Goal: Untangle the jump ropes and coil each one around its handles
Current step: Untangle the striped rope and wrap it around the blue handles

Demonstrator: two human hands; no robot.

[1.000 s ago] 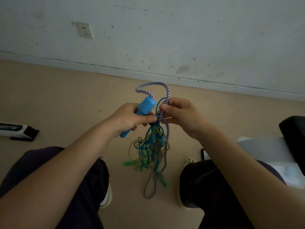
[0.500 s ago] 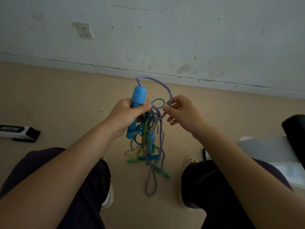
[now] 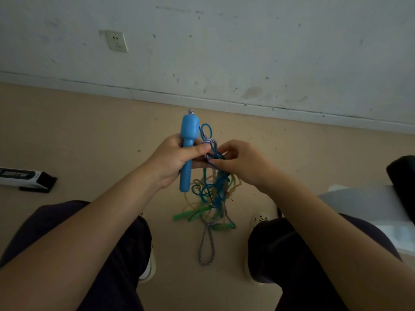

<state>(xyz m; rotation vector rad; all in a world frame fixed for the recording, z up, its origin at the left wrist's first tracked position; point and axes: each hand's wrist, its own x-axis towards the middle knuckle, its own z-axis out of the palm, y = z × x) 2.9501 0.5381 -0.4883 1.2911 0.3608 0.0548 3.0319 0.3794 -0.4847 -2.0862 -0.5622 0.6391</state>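
Head view: the person sits with knees apart, and the tangle of jump ropes hangs in the gap between them, just above the floor, most likely so its own weight drops the loose loops clear of the knot being worked. The left hand is closed round the shaft of a blue handle, which stands nearly upright with its wide cap on top; the thumb lies across the front and reaches to the cords beside it. Held this way, the handle seems to serve as a fixed anchor while the other hand does the fine work. The right hand has its fingertips drawn together on the knot just right of the handle, pinching the blue cord and the purple-and-white braided rope where they cross; which strand it actually has cannot be told. A small blue loop stands up above the knot. Below, yellowish cord and green handles dangle in the mass, and a long braided loop hangs lowest. By this showing the untangling is at an early stage, with no rope yet coiled.

Off to the left a black-and-white box lies on the floor, and a socket sits on the wall.
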